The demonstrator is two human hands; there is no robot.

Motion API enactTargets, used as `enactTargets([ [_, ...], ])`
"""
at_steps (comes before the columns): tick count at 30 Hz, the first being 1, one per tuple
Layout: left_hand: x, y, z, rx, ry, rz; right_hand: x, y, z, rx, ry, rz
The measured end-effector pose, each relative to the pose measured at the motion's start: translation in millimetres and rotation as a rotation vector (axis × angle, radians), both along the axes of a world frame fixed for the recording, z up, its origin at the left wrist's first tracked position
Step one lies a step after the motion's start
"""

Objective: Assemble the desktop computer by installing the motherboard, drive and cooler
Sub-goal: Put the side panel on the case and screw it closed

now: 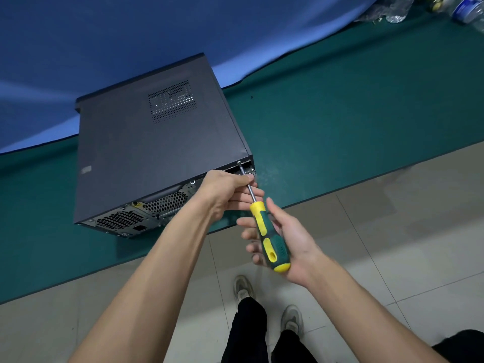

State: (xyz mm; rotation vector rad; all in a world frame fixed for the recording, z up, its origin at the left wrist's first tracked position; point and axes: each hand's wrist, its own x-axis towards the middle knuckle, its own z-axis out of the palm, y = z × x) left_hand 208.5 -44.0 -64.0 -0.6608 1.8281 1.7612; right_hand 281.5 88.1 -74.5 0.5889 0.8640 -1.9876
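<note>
On the green table [340,121] lies the case [157,142]. Left hand [230,191] pinches the screwdriver [267,231] shaft by the case's back corner. Right hand [288,239] holds the handle with loose fingers, just beside the table edge.

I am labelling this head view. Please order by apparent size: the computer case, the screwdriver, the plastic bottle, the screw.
1. computer case
2. screwdriver
3. plastic bottle, cut off by the frame edge and farther away, so unsure
4. screw

Single head view, steeply down and forward, close over table edge [366,176], floor beneath.
</note>
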Motion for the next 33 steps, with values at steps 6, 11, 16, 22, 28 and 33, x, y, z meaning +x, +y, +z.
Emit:
enactTargets([
  [6,4,5,-7,-0.181,0.127,0.091,5,-11,-4,0.294,0.068,-0.037],
  [11,10,2,-5,0.019,0.047,0.010,6,-8,-3,-0.244,-0.149,-0.110],
  [16,9,3,-2,-0.022,0.074,0.035,5,-15,-4,0.361,0.090,-0.048],
  [22,9,8,-1,-0.012,0.085,0.096,4,-7,5,-0.174,-0.112,-0.161],
  [28,10,9,-2,-0.086,0.115,0.070,4,-8,0,0.329,0.145,-0.084],
  [33,9,7,2,-0.081,0.130,0.073,8,-8,4,-0.280,-0.184,-0.212],
])
